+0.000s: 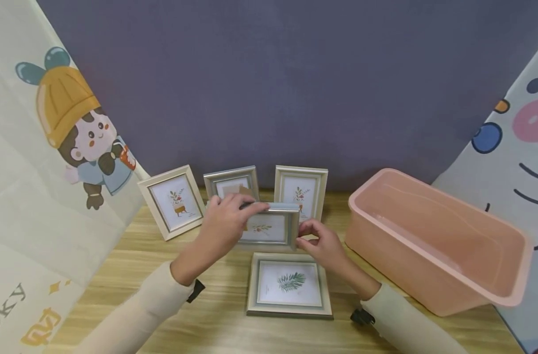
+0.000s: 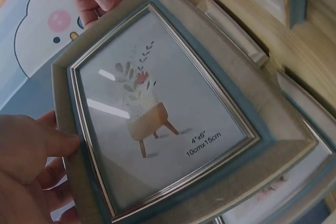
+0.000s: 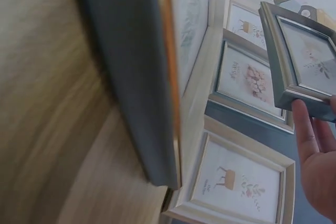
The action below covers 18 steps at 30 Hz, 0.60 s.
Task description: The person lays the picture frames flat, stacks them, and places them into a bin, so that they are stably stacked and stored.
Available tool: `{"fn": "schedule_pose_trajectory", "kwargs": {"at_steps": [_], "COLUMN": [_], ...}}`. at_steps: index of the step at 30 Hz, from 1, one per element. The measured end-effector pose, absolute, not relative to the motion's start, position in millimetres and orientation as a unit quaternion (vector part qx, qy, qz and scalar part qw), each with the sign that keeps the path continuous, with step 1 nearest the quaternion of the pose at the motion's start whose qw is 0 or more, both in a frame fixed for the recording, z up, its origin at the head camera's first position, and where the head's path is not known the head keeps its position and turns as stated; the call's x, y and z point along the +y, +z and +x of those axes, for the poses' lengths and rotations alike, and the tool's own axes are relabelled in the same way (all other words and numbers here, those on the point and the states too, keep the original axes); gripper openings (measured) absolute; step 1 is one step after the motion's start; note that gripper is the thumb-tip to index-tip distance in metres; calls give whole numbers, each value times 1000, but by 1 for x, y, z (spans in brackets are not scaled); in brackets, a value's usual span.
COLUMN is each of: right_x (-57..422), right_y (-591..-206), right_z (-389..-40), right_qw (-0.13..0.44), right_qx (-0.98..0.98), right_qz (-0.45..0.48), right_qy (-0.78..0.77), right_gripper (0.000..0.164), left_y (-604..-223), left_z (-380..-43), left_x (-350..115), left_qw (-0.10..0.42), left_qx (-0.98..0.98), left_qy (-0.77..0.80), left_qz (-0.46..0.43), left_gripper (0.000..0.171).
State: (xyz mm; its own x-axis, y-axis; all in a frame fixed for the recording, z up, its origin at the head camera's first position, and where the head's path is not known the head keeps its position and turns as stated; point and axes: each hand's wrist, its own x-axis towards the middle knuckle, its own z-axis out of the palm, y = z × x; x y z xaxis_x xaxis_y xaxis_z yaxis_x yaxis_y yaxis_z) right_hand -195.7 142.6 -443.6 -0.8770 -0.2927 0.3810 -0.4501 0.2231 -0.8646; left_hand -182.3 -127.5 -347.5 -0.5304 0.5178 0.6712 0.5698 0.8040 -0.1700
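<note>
A silver-beige picture frame with a potted plant print is held upright, sideways on, above the table. My left hand grips its upper left edge; in the left wrist view the thumb lies on the border. At the other end, my right hand holds the frame's side edge with its fingertips, which the right wrist view shows against the rim. Just below lies a picture frame with a green leaf print, flat on the table. Behind stand a left cream frame, a middle silver frame partly hidden, and a right cream frame.
A pink plastic tub stands on the right side of the wood-grain table. A dark cloth wall rises behind the frames. Printed cartoon sheets flank the table on both sides.
</note>
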Motion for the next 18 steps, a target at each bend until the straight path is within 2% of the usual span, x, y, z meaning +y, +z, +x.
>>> {"fn": "schedule_pose_trajectory", "kwargs": {"at_steps": [8,13,18], "right_x": [150,152,154], "right_y": [-447,-443,-437], "right_z": [-191,-191,-193], "right_qw": [72,112,169], "right_qx": [-766,-758,-739], "right_qz": [232,251,283], "right_qy": [596,591,588], "right_gripper": [23,30,47], "left_y": [-351,-351,-349], "left_z": [-188,-189,-189], "left_x": [-115,-113,-109], "left_qw": [377,378,368], "left_qx": [-869,-869,-872], "left_qy": [-32,-35,-33], "left_qz": [-319,-318,-321], "left_gripper": [63,66,68]}}
